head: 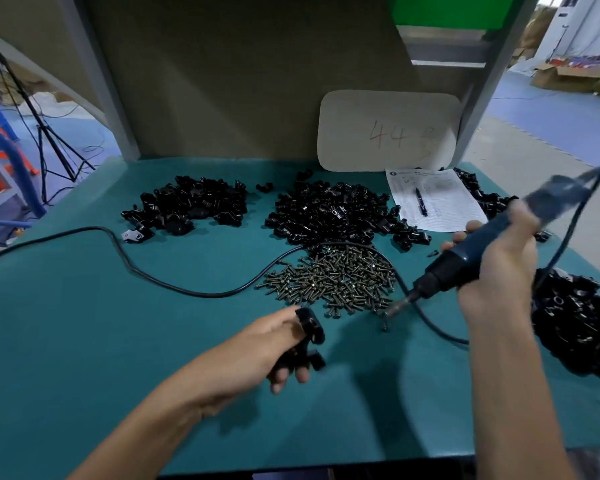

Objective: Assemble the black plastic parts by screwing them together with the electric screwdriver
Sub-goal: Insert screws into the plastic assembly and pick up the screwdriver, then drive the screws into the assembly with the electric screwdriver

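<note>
Black plastic part (310, 327) pinched in the left hand (257, 355), lower centre, hole turned up, ready for screwing.
Right hand (499, 271) wraps the electric screwdriver (465, 258), tip angled down at the screws (336, 282), likely collecting 1.

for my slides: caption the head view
Left hand grips black plastic parts; right hand holds the electric screwdriver, tip by the screw pile.
</note>
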